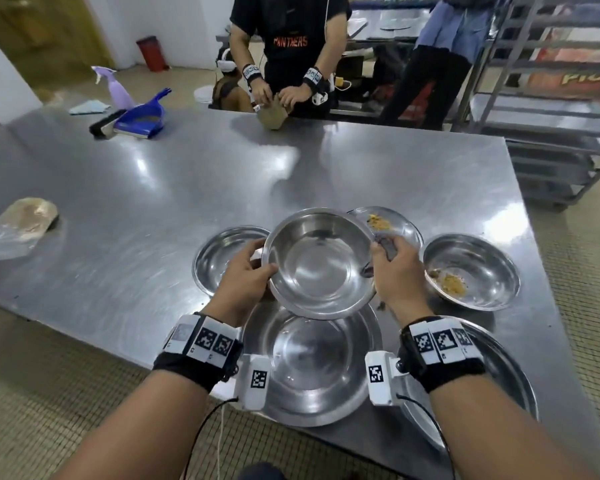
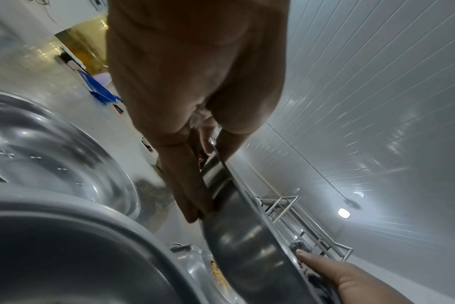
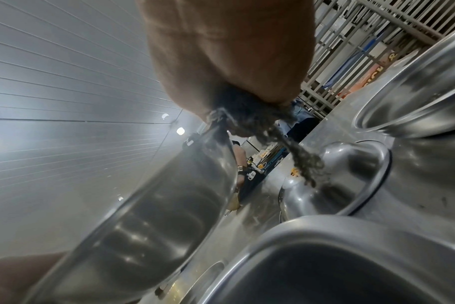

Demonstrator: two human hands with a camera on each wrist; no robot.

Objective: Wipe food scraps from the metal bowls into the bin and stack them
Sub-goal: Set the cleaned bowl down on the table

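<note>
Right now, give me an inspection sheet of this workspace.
Surface: steel table, shiny, bare in the middle.
Job's things: held bowl looks clean, above a large bowl; two bowls with yellow scraps; one more bowl at left; no bin seen.
Clutter: blue dustpan, brush, spray bottle, plastic bag.
Hands: left hand grips the held bowl's rim; right hand holds a dark cloth at the opposite rim.
Cables: wrist-camera leads hang from both wrists.
Surroundings: a person working opposite, metal rack at right.
</note>
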